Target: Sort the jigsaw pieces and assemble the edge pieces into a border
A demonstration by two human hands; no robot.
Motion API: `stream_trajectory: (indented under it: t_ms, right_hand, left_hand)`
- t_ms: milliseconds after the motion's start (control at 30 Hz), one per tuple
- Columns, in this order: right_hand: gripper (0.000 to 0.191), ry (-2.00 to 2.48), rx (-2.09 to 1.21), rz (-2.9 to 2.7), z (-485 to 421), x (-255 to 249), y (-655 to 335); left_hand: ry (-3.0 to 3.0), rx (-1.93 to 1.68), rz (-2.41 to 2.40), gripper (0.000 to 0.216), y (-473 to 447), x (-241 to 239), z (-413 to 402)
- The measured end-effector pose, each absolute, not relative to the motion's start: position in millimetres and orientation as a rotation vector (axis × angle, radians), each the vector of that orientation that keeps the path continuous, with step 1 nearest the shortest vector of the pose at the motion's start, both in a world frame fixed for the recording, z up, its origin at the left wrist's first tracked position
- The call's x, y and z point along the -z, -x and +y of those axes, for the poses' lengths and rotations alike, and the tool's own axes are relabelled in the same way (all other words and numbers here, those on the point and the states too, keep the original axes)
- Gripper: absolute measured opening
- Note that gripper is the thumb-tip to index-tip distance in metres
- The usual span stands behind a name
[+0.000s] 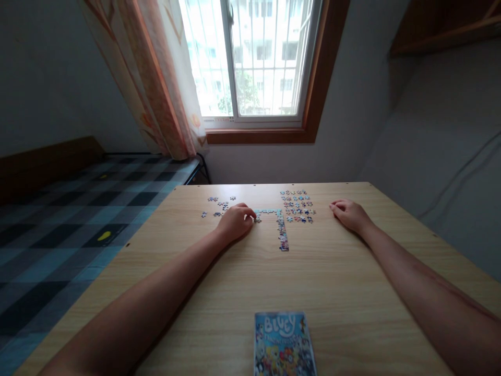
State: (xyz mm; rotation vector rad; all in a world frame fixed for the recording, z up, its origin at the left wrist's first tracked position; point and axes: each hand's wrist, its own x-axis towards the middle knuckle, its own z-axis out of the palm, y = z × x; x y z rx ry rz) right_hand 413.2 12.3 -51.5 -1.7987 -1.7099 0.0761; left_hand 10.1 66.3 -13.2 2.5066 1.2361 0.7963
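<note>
My left hand (236,221) is at the left end of a partly joined jigsaw puzzle (282,230), its thumb and fingertips pinched on a small puzzle piece (257,220). The joined part makes a corner: a strip along the far side and a longer strip running toward me on the right. Right of it, loose puzzle pieces (298,205) lie in several rows. More scattered pieces (222,205) are beyond and left of my left hand, some partly hidden by it. My right hand (349,214) rests on the table right of the rows, fingers curled together, nothing visible in them.
A picture box lettered "Bluey" (285,344) lies at the near side of the wooden table (219,303). Left of the table stands a bed with a checked cover (97,209). Behind are a curtain (156,78) and a barred window (266,62); a shelf (446,42) hangs upper right.
</note>
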Motion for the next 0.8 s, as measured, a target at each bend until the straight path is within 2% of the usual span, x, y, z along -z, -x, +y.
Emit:
stream_trajectory:
  t_ms: [267,500,667,800]
  right_hand:
    - [0.041,1.77,-0.039,-1.723,13.2,54.7,-414.6]
    - [0.038,1.668,0.125,-1.754,8.6,49.4,-405.9]
    - [0.033,1.487,0.439,-1.778,-3.0,33.1,-379.7]
    - [0.024,1.322,0.426,-1.883,-4.1,6.7,-335.8]
  left_hand:
    - [-2.56,-0.811,1.258,0.022,-8.6,14.9,65.6]
    - [-2.683,-0.835,1.264,0.029,-7.4,19.9,71.7]
    - [-2.744,-0.795,1.294,0.022,-8.2,23.0,69.2]
    - [-2.74,-0.772,1.293,0.022,-8.1,22.7,66.6]
